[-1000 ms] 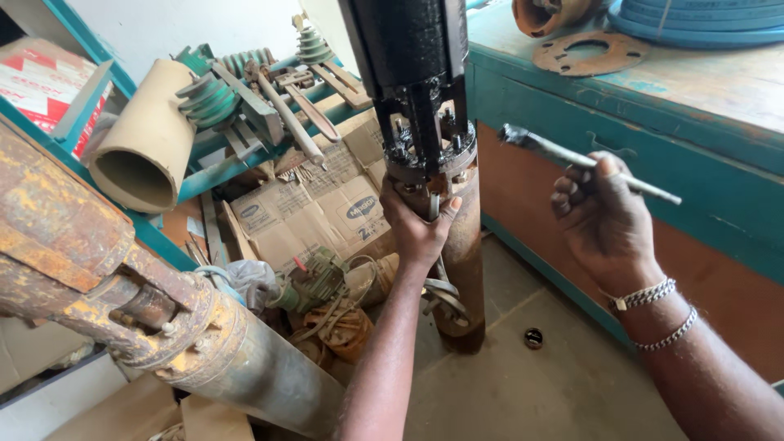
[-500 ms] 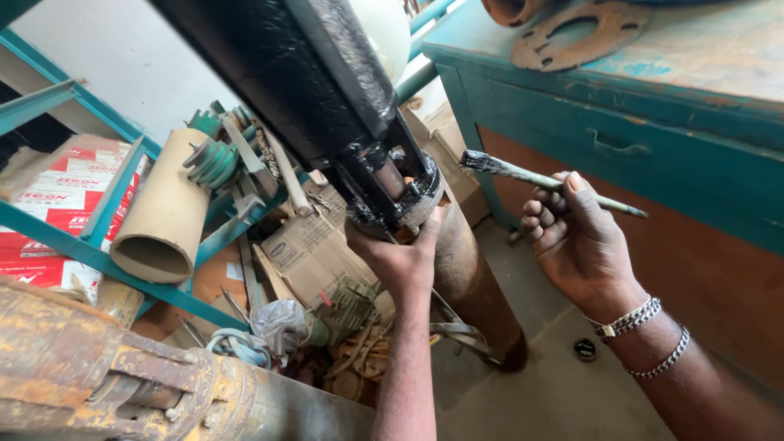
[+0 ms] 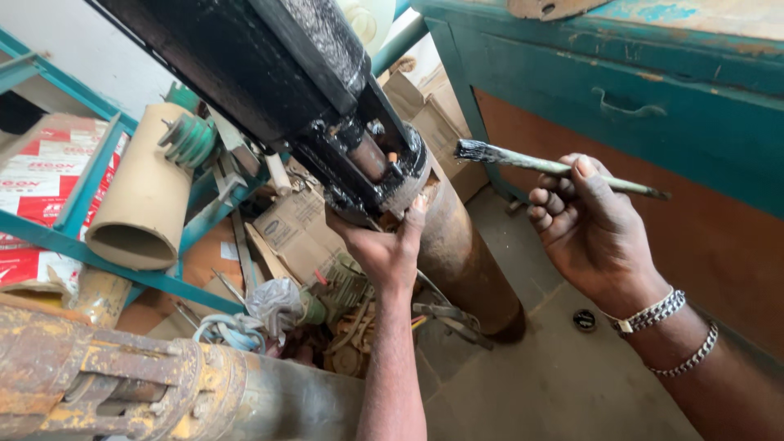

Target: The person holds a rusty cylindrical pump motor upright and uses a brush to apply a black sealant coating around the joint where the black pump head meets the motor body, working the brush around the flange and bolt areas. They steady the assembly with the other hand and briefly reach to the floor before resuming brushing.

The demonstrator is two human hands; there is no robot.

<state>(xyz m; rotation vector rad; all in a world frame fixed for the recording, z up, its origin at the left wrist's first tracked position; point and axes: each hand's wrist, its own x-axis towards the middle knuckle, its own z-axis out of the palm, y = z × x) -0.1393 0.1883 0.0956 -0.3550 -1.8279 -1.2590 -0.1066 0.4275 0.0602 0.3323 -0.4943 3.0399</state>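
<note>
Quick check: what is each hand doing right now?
Left hand: closed on the lower end of the black pump body.
Right hand: closed, holding a paintbrush.

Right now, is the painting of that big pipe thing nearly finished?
Partly. The upper casing of the pump already looks coated in glossy black. In hand: the left hand steadies the pump's end flange, and the right hand holds a paintbrush with black bristles beside it. Left: the brown, rusty tube below shows no black paint.
</note>
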